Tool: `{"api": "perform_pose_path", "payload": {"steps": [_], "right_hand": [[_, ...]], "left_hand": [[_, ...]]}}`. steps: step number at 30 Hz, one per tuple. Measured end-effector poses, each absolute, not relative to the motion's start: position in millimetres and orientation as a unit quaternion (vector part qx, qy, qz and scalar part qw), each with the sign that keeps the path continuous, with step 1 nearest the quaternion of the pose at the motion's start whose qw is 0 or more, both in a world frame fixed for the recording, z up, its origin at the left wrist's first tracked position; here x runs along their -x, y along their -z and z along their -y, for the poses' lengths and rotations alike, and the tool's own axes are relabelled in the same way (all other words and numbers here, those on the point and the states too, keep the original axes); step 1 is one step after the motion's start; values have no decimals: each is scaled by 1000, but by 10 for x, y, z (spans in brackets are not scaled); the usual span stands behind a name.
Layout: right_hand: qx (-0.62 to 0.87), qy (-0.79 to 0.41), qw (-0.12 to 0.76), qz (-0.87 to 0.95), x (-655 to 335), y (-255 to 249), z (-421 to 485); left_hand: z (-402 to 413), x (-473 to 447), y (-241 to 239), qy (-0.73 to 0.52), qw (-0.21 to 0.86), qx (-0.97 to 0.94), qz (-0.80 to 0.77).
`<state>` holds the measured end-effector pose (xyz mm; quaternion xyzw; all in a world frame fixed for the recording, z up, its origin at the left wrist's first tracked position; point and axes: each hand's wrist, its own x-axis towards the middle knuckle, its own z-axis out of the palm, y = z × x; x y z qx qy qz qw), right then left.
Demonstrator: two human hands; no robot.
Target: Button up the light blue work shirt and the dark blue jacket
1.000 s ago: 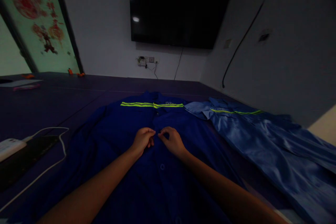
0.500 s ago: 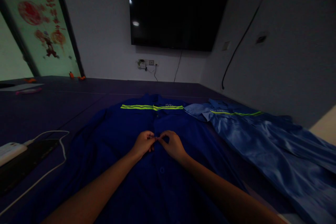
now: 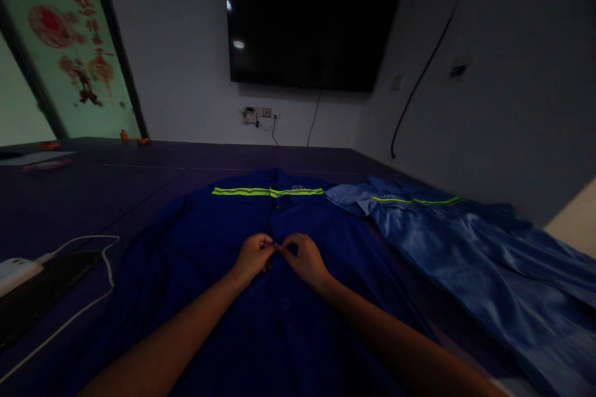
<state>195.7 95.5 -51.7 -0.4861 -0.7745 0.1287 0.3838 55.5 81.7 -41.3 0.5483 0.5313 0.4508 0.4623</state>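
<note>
A dark blue work jacket (image 3: 186, 229) with a yellow-green reflective stripe across the chest lies spread out in front of me, collar pointing away. Along its front opening, below the stripe, my left hand (image 3: 256, 255) pinches the edge between thumb and fingers. My right hand (image 3: 305, 257) faces it, thumb and forefinger also pinched on the placket, and the fingertips of both hands nearly meet. What lies exactly between the fingertips is too small and dark to make out. One button (image 3: 285, 304) shows lower down on the placket.
To the right lies a lighter blue work garment (image 3: 442, 248), its sleeve touching the jacket. At left are a white charger (image 3: 18, 274) with a white cable (image 3: 110, 273) and a dark flat object (image 3: 51, 291). A television (image 3: 311, 25) hangs on the far wall.
Both hands keep their pinch on the jacket's front edge with barely any movement. The whole view has shifted slightly.
</note>
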Motion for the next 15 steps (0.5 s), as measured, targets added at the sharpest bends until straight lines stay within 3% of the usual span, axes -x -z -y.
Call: {"api": "perform_pose_path", "payload": {"steps": [15], "right_hand": [[491, -123, 379, 775, -1964, 542, -986]], "left_hand": [[-812, -562, 413, -461, 461, -534, -538]]}}
